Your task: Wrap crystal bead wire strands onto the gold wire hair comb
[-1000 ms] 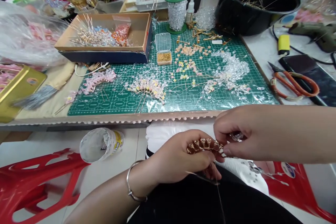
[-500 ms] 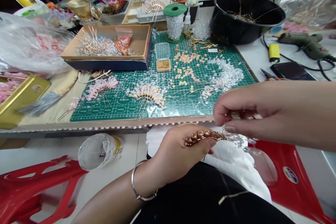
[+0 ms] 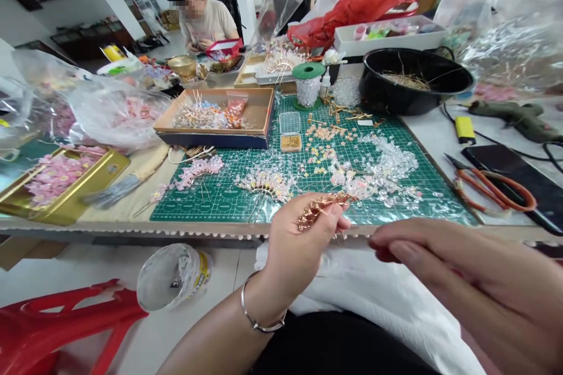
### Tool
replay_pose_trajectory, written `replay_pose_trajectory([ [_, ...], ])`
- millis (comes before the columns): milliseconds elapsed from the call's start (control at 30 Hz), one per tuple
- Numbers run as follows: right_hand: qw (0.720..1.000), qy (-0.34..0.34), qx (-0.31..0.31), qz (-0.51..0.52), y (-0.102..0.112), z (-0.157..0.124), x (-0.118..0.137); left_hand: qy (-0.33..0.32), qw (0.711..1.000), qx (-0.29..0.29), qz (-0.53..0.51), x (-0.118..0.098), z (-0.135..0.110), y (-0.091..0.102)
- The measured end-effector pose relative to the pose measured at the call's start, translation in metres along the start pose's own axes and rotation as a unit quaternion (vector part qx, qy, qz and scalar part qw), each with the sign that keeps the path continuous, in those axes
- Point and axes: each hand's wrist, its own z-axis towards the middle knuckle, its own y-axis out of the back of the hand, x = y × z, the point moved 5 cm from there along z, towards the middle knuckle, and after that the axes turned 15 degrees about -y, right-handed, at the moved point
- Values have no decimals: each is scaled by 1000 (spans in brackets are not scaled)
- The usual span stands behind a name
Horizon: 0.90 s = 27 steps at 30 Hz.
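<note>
My left hand (image 3: 292, 246) is closed around a gold beaded hair comb (image 3: 314, 215), held just in front of the table edge, with pale translucent flowers at its far end. My right hand (image 3: 457, 275), to the right of it, has thumb and forefinger pressed together. Whatever it pinches, perhaps a thin wire, is too small to make out. Behind the hands lies a green cutting mat (image 3: 206, 202). It bears a finished-looking pink flower comb (image 3: 200, 171), a pale flower comb (image 3: 266, 183), and clear beads (image 3: 391, 161).
A box of pins (image 3: 213, 139) and a bead spool (image 3: 308, 87) stand behind. To the right are orange-handled pliers (image 3: 497, 187), a phone (image 3: 523, 187), a glue gun (image 3: 519, 117) and a black basin (image 3: 413, 94). Across the table sits a co-worker (image 3: 211, 17).
My view has tilted up. My left hand has raised the comb toward the mat. My right hand has moved away from it, lower in view.
</note>
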Motion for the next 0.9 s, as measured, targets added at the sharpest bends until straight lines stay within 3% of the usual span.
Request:
replay_pose_trajectory([
  [67, 998, -29, 21, 47, -10, 7, 10, -64, 994, 18, 83, -9, 2, 1],
  [200, 967, -74, 143, 200, -30, 14, 19, -181, 964, 30, 194, -24, -1, -1],
  [333, 947, -78, 195, 242, -40, 12, 25, -263, 936, 46, 228, -29, -6, -5],
  [500, 918, -122, 240, 290, -43, 9, 27, -316, 918, 65, 230, -30, -9, -6],
  [633, 909, -140, 237, 313, -44, 11, 26, -324, 913, 76, 236, -30, -11, -6],
  [900, 928, -123, 181, 301, -47, 11, 18, -320, 903, 67, 277, -28, -9, -3],
])
